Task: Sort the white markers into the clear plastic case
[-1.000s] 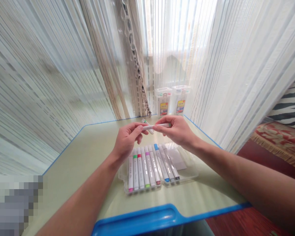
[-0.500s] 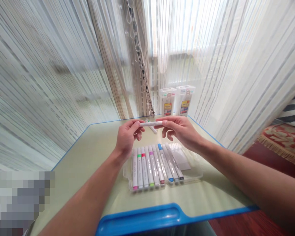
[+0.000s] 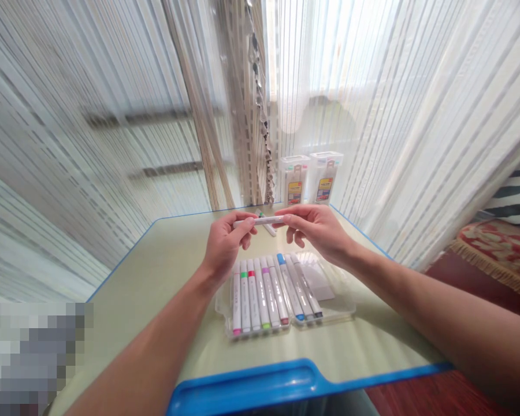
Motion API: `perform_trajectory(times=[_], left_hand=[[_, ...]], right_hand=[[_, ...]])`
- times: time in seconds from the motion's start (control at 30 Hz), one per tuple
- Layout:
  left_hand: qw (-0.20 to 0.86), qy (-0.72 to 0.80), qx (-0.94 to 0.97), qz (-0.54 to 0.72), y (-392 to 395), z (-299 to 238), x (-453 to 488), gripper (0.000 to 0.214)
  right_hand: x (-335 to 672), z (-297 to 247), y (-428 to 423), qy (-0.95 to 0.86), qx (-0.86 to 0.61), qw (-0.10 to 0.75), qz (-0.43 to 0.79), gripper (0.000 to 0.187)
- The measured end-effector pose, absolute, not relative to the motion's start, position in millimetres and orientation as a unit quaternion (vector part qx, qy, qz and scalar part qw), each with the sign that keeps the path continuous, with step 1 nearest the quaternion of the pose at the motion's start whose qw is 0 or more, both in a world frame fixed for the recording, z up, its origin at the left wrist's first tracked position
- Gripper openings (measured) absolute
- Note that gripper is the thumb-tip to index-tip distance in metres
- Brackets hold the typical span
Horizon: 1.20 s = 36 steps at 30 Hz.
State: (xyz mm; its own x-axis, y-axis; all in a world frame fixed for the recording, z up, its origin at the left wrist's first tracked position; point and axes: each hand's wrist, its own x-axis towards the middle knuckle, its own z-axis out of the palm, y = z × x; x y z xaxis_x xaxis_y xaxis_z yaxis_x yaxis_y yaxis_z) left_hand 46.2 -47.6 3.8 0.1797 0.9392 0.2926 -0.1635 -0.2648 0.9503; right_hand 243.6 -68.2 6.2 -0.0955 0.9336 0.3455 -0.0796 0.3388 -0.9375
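A white marker point(image 3: 266, 220) is held level above the table, pinched at both ends. My left hand point(image 3: 225, 245) grips its left part between thumb and fingers, and the end pokes out a little past them. My right hand point(image 3: 318, 231) pinches the right end, which the fingers hide. Behind the hands, another white marker point(image 3: 267, 229) with a green band lies slantwise on the table, partly covered. Nearer to me, an open clear plastic case point(image 3: 344, 306) holds several white markers point(image 3: 255, 303) with coloured bands and tips, side by side.
Two clear lidded boxes point(image 3: 293, 182) with yellow labels stand at the table's far edge, before a string curtain point(image 3: 125, 75). The pale table point(image 3: 169, 254) has a blue rim and a blue tray groove point(image 3: 247, 384) in front. A patterned fringed cloth point(image 3: 502, 254) is at right.
The held marker has shifted left through my fingers, so its left end now shows beyond my left thumb. The view has turned slightly; the case and its markers stay in place.
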Motion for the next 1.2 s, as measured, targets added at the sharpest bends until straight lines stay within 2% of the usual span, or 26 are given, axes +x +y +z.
perform_trajectory(times=[0.2,0.5,0.9,1.03,1.2], left_hand=[[0.488,0.334,0.610,0.529,-48.1,1.4,46.9,0.023],[0.519,0.317,0.596,0.525,-49.8,3.0,46.4,0.021],[0.475,0.350,0.640,0.492,-52.8,0.7,50.6,0.027],[0.513,0.328,0.615,0.501,-52.0,2.7,50.1,0.025],[0.565,0.308,0.561,0.520,-51.5,6.4,49.0,0.023]], right_hand=[[243.6,2.9,-65.6,-0.598,-0.363,0.560,0.445,0.030],[244.8,2.5,-65.7,-0.600,-0.369,0.558,0.440,0.029],[243.7,4.8,-67.8,-0.621,-0.402,0.541,0.401,0.042],[245.2,4.1,-65.5,-0.603,-0.394,0.552,0.421,0.038],[244.8,7.3,-65.9,-0.551,-0.383,0.572,0.472,0.023]])
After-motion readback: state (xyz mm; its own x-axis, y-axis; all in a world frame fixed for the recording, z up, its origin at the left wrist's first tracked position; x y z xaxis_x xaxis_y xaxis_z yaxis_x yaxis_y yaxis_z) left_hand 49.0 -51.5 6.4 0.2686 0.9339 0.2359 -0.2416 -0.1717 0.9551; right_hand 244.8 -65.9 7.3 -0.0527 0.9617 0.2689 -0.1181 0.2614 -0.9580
